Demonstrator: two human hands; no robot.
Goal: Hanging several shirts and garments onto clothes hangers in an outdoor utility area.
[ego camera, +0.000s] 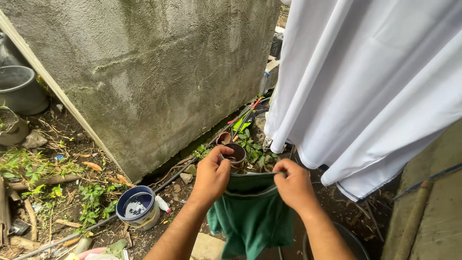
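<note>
A green cloth (251,212) hangs in front of the person, low in the middle of the view, held up by its top edge between both hands. The left hand (211,175) pinches the edge at its left end, fingers curled shut on the fabric. The right hand (294,185) grips the right end the same way, fingers closed over the hem. The edge runs nearly level between the two hands and the rest of the cloth falls loose below them.

Just beyond the hands, on the ground, stand a dark round pot (236,155) and a smaller brown one (223,138), among green weeds (250,144). A white sheet (365,82) hangs at the right, near the right hand but apart from it. A rough grey wall (154,72) fills the upper left. At its foot, left of the left forearm, sits a blue-rimmed tin (138,207) with dark liquid inside. A thin pipe (183,168) lies along the base of the wall. A grey bucket (19,89) stands at the far left.
</note>
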